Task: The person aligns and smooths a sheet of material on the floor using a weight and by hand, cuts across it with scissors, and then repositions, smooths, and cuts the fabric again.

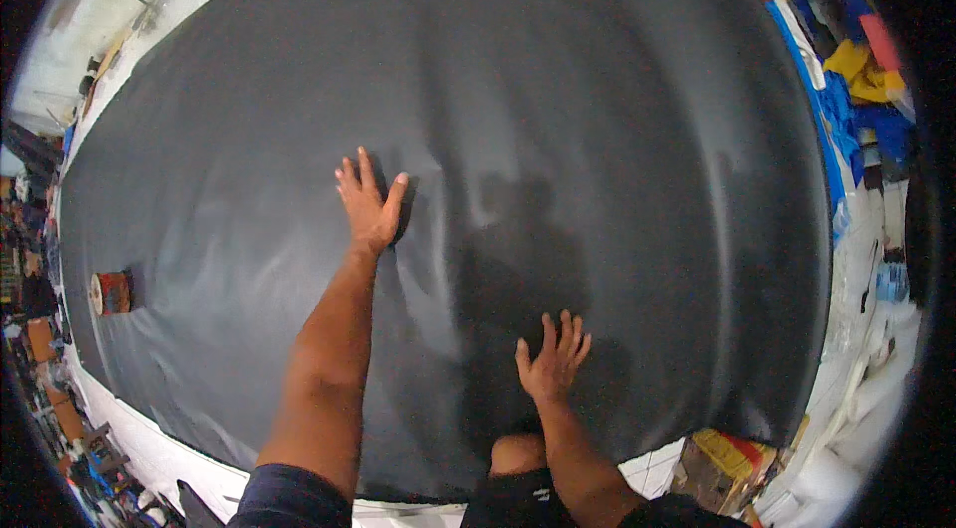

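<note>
A large black sheet (597,110), smooth and slightly shiny like vinyl or leatherette, spreads over most of the view, with soft ripples running through it. My left hand (368,212) rests on it near the middle, fingers spread and holding nothing. Closer to me and to the right, my right hand (554,364) is also open, its fingers apart over the sheet. Whether that palm presses down or hovers, I cannot tell. My shadow falls on the sheet between and beyond the hands. One bare knee (518,454) shows at the near edge.
A reddish-brown spool-like roll (112,293) sits on the sheet at the far left. White floor tiles (652,468) border the sheet. Blue and yellow materials (861,75) are heaped along the right. A yellow-and-red package (732,453) lies near right; assorted clutter (60,398) lines the left.
</note>
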### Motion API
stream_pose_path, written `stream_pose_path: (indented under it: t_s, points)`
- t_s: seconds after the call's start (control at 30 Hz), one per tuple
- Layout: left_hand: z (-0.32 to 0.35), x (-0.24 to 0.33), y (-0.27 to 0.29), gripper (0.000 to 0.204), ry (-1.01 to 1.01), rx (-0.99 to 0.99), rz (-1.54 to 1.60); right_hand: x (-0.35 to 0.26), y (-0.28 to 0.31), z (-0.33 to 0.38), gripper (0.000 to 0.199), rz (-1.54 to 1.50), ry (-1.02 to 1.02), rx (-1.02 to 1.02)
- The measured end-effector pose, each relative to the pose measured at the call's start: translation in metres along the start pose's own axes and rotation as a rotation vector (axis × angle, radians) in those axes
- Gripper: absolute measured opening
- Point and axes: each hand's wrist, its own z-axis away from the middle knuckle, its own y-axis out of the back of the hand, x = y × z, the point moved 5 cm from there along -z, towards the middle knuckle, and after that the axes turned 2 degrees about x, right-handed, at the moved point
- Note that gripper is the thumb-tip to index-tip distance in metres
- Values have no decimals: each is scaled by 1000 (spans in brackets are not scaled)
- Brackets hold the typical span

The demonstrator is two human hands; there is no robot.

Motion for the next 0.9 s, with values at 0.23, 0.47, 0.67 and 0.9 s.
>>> stream_pose_path:
  t_s: [0.23, 0.47, 0.67, 0.9]
  points:
    - [293, 27, 129, 49, -110, -318, -227, 22, 14, 0, 61, 48, -47, 103]
    - [516, -27, 177, 72, 68, -520, -162, 14, -2, 2, 62, 74, 36, 202]
    - [534, -29, 155, 80, -21, -498, -193, 44, -7, -3, 70, -8, 108, 248]
    - [537, -42, 170, 78, -95, -487, -122, 88, 45, 124, 45, -257, 232, 300]
